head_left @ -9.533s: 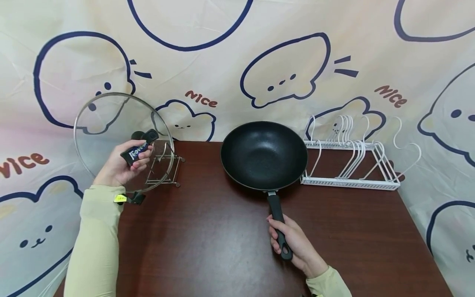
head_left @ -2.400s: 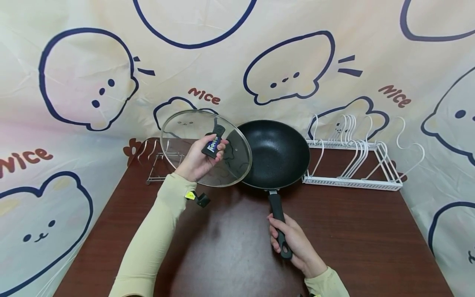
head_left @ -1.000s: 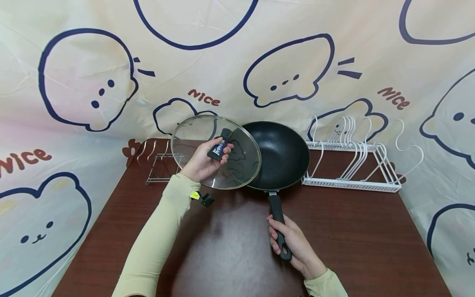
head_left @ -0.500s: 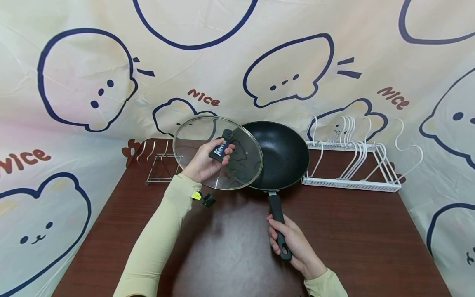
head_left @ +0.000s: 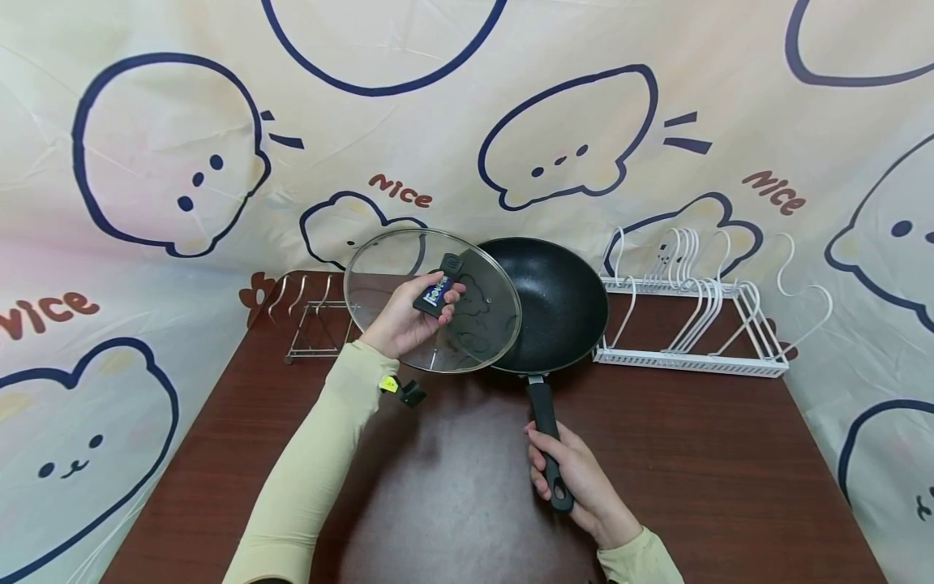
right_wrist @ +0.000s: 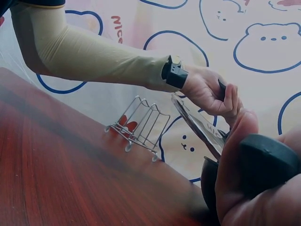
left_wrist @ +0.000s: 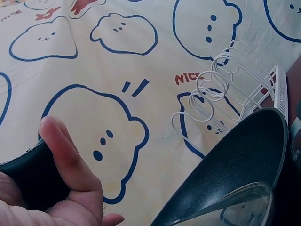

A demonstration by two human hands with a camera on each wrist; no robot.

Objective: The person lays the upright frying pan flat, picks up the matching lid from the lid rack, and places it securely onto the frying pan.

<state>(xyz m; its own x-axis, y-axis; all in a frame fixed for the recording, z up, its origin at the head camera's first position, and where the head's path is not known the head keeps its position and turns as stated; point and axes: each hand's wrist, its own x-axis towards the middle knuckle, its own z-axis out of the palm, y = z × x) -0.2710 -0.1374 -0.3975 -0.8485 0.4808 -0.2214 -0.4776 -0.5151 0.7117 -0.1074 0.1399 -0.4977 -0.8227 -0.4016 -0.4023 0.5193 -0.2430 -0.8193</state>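
Observation:
A clear glass pot lid (head_left: 477, 345) with a metal rim is raised and tilted in the head view, overlapping the left part of the black wok (head_left: 558, 304). My left hand (head_left: 404, 316) grips the lid by its black knob handle (head_left: 436, 290). My right hand (head_left: 580, 483) is wrapped round the wok's black handle (head_left: 541, 405). The wok appears to sit on the table, its bowl facing up. From the right wrist view, the lid (right_wrist: 200, 125) slants down toward the wok's edge (right_wrist: 209, 179); whether they touch I cannot tell.
A small metal wire rack (right_wrist: 141, 123) stands at the table's back left, beyond the left forearm. To the wok's right is a white rack (head_left: 689, 362) with several upright wire loops. A patterned cloth (head_left: 438, 130) hangs behind the brown table (head_left: 467, 487).
My left hand has carried the lid rightward from in front of the small wire rack to over the wok's left side, drifting only slightly lately. The right hand and wok have stayed put.

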